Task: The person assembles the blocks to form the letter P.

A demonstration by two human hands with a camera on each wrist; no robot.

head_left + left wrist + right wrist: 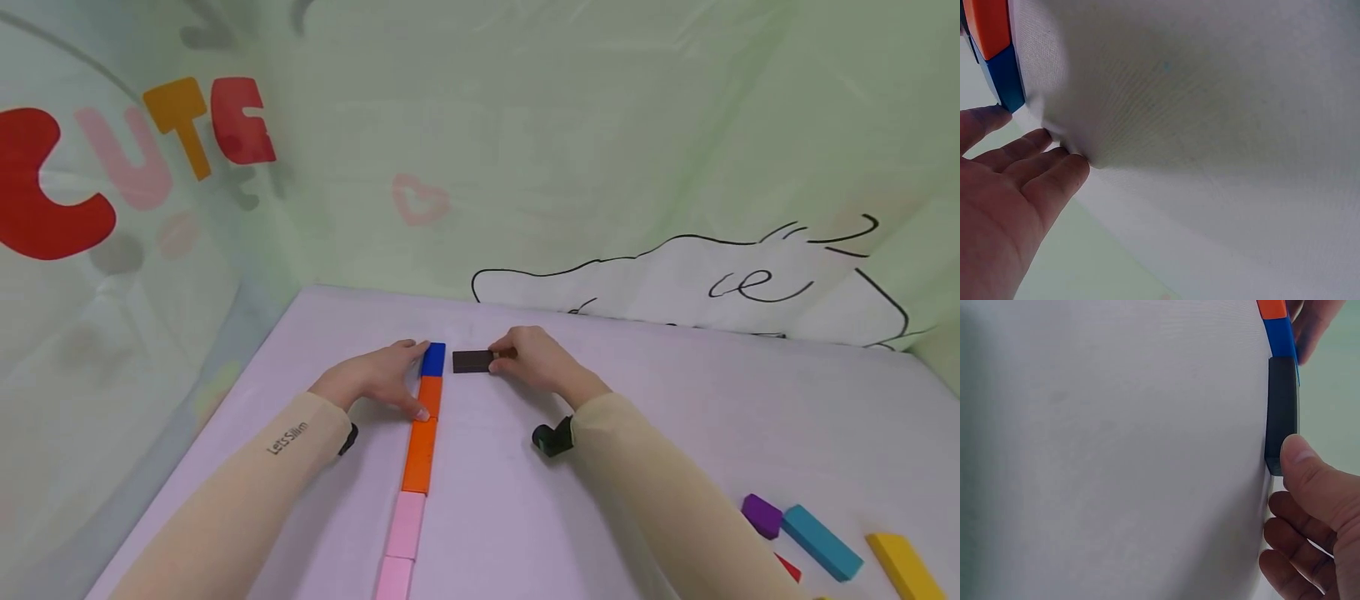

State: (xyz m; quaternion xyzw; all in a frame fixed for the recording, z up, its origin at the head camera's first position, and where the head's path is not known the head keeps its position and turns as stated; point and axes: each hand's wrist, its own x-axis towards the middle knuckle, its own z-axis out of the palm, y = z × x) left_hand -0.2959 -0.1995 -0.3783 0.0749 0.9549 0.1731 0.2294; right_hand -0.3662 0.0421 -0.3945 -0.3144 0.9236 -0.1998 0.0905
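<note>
A row of blocks runs away from me on the lilac surface, with pink blocks (406, 525) nearest, then orange blocks (420, 454), then a blue block (433, 360) at the far end. My left hand (381, 377) lies along the row's left side, one fingertip at the blue block and the thumb on an orange one, the fingers loosely extended. Between thumb and fingers my right hand (538, 362) pinches the right end of a dark brown block (471, 362). That block lies crosswise, a small gap to the right of the blue one in the head view.
Toward the front right lie a purple block (762, 516), a teal block (822, 542), a yellow block (906, 567) and a red piece (787, 567) partly behind my right sleeve. Pale sheeting (600, 150) with letters and drawings rises behind the lilac surface (645, 367).
</note>
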